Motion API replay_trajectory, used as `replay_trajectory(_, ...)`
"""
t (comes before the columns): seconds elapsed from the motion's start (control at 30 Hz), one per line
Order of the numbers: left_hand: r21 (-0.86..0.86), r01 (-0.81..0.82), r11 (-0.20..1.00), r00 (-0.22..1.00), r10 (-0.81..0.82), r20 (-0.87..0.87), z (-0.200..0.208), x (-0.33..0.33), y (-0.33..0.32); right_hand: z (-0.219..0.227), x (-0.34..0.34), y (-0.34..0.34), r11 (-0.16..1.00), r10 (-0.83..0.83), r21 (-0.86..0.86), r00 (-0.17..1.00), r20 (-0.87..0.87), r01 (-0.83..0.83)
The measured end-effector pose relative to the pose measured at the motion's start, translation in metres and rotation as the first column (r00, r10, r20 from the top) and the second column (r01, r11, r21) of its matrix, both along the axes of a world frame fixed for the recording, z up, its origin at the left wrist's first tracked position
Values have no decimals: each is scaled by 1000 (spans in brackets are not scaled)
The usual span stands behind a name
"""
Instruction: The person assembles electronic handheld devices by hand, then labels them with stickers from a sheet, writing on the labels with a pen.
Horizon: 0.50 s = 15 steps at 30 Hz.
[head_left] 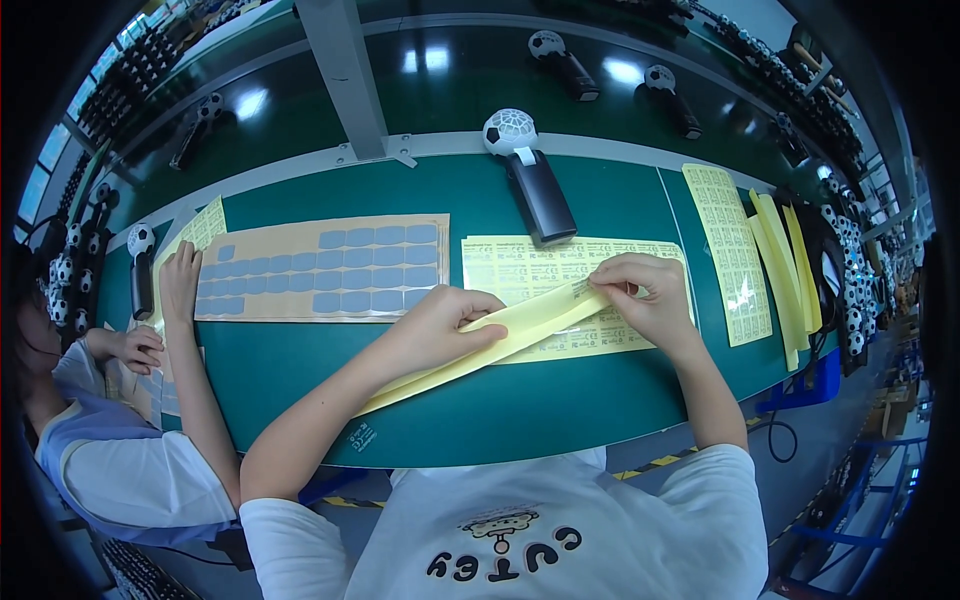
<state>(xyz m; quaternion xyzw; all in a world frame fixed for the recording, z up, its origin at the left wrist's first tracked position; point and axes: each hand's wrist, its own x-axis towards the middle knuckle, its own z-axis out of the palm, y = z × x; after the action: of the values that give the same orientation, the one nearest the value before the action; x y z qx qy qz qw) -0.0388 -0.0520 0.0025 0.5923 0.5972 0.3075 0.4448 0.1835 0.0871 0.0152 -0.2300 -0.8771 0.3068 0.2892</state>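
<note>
My left hand (445,325) is closed around a folded yellow label sheet (535,318), thumb on top, near the sheet's middle. The sheet slants from lower left to upper right. At its upper right end the fingers of my right hand (648,292) pinch together at a small clear label with dark print (581,288); whether the label is peeled loose is too small to tell. Beneath both hands more yellow label sheets (510,255) lie flat. Just beyond them rests a dark handheld device (543,200) with a football-patterned round head.
A tan sheet of grey stickers (275,242) lies left on the green table (280,390). More yellow sheets (728,255) are at right, beside folded yellow strips (785,270). A co-worker (130,430) works at left, near another ball-headed device (141,270). A metal post (343,80) stands at the back.
</note>
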Motion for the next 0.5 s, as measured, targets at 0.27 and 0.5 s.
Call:
replay_trajectory(0.27,-7,-15,1000,1000,14,-21,6,-1,0,20,-6,25,953,278,146,958,-71,-265)
replay_trajectory(0.5,52,10,999,1000,-9,-15,0,-1,-2,32,-38,69,839,47,-544,997,68,-3)
